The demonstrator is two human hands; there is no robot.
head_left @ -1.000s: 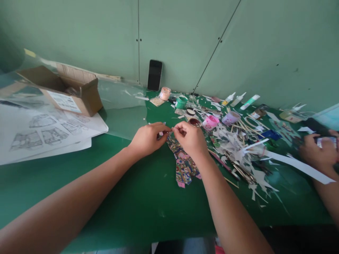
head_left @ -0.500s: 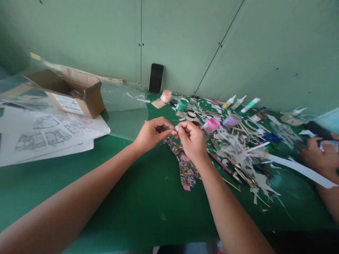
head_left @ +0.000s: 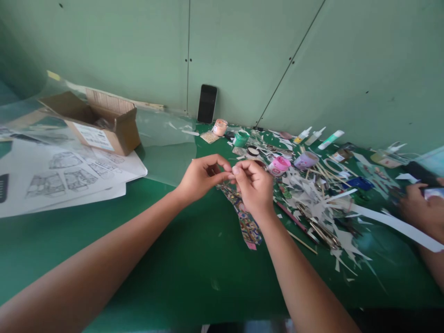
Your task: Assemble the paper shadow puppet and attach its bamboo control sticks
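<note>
My left hand (head_left: pixel 201 176) and my right hand (head_left: pixel 254 185) meet fingertip to fingertip above the green table (head_left: pixel 166 259). Both pinch something tiny between thumb and forefinger; I cannot make out what it is. Just under and beyond my right hand lies a colourful patterned paper figure (head_left: pixel 247 225), partly hidden by that hand and wrist.
A heap of white paper scraps (head_left: pixel 319 194), sticks and scissors lies to the right, with small paint pots (head_left: pixel 278 165) and glue bottles (head_left: pixel 329 137) behind. An open cardboard box (head_left: pixel 104 121) and printed sheets (head_left: pixel 65 173) sit at left. A phone (head_left: pixel 207 103) leans on the wall. Another person's hand (head_left: pixel 421 210) is at far right.
Both hands have lifted slightly off the table and drawn nearer to me, still pinched together. The view has shifted a little to the left.
</note>
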